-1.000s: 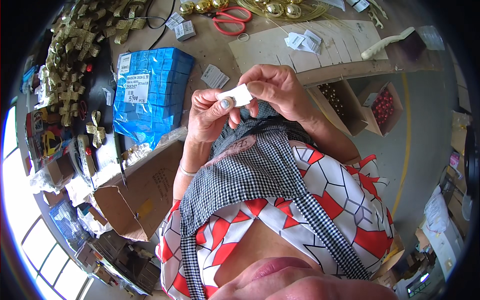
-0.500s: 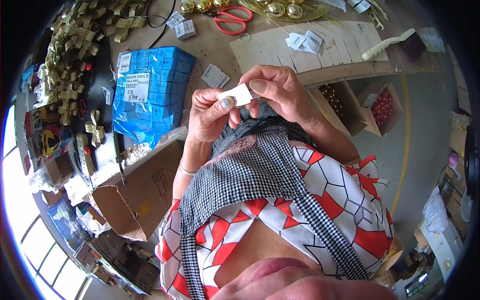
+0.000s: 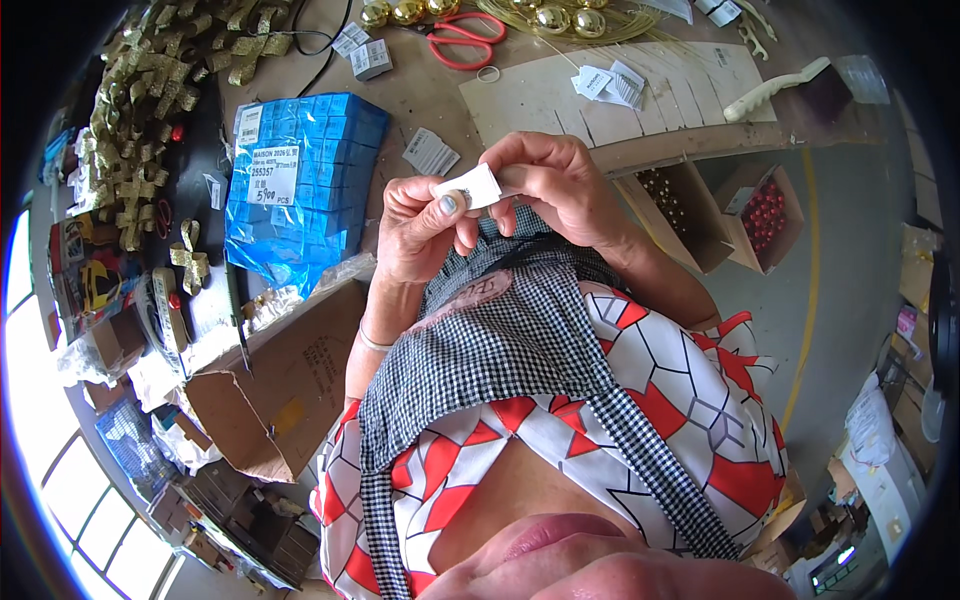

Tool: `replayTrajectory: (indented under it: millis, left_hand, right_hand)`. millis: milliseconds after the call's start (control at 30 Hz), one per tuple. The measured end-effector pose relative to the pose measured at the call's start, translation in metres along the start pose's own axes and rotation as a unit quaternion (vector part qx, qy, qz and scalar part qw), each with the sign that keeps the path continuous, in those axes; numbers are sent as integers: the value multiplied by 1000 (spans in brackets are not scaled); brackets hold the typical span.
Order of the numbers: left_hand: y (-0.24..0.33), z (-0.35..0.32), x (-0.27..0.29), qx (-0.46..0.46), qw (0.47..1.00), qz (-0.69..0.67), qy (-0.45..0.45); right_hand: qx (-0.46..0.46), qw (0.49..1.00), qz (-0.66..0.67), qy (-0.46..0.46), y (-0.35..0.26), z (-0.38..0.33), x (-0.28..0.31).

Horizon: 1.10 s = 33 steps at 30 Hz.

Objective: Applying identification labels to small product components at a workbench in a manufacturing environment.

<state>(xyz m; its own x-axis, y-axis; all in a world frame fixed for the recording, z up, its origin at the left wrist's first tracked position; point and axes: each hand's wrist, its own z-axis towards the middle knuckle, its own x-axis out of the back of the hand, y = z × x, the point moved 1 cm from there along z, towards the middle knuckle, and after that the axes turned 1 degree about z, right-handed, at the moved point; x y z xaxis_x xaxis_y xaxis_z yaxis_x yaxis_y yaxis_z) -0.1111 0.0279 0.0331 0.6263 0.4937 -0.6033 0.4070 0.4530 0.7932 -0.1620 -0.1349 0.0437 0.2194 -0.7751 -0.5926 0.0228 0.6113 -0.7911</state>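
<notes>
Small white paper tag (image 3: 476,187); flat; pinched between both hands.

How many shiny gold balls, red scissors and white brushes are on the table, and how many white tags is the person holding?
Gold balls: 5 in view
Red scissors: 1
White brush: 1
White tag held between the left hand and right hand: 1
Total: 8

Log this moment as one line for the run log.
left hand: pinches white paper tag | right hand: pinches same tag | nearby: blue packet stack, red scissors, cardboard box
</notes>
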Motion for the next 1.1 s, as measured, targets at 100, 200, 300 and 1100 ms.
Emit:
replayTrajectory:
  millis: [100,200,300,1100]
  left_hand:
    - [0,0,-1,-2,1000,10,-1]
    - [-1,0,0,-3,1000,6,-3]
    - [-1,1,0,-4,1000,-5,-6]
    - [0,1,-5,6,999,21,29]
  right_hand:
    - [0,1000,-2,0,-2,-1,-2]
    - [-4,1000,16,-1,3,-1,0]
    - [1,1000,24,-11,4,0,1]
    - [1,1000,-28,11,0,1,-1]
